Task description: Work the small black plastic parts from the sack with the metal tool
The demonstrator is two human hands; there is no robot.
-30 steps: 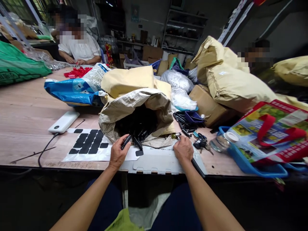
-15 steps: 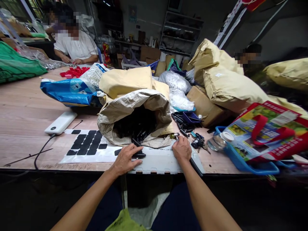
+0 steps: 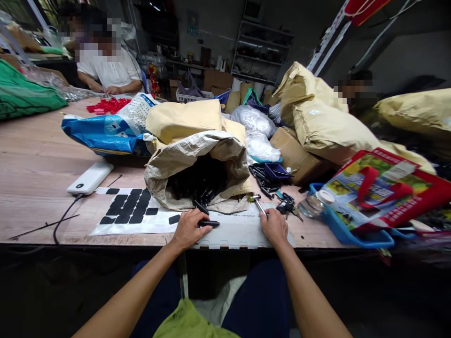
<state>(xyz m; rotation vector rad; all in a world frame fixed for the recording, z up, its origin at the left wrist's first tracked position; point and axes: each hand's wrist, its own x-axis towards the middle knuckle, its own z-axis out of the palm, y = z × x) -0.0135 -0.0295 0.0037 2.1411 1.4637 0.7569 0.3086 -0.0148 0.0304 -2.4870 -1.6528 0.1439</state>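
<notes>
My left hand [image 3: 190, 229] is closed on a black pen-like piece [image 3: 211, 224] lying sideways over the grey board [image 3: 237, 231] at the table's front edge. To its right, my right hand [image 3: 275, 227] grips the handle of a small hammer [image 3: 260, 205], whose brass-coloured head points away from me. Just beyond both hands lies an open woven sack [image 3: 158, 176], its mouth facing me, with many black pieces [image 3: 200, 185] inside. A white sheet with black square pads [image 3: 130, 206] lies left of my left hand.
A white power bank [image 3: 90, 178] with a cable sits at left. Keys [image 3: 286, 205], a clear jar [image 3: 312, 204] and a blue basket [image 3: 352, 234] with a red bag [image 3: 384, 192] are at right. A person in white [image 3: 109, 70] sits across the table.
My right hand has moved slightly right, and more of the hammer shows. The dark rod beneath that hand is no longer visible. The black piece at my left hand now lies a little further right.
</notes>
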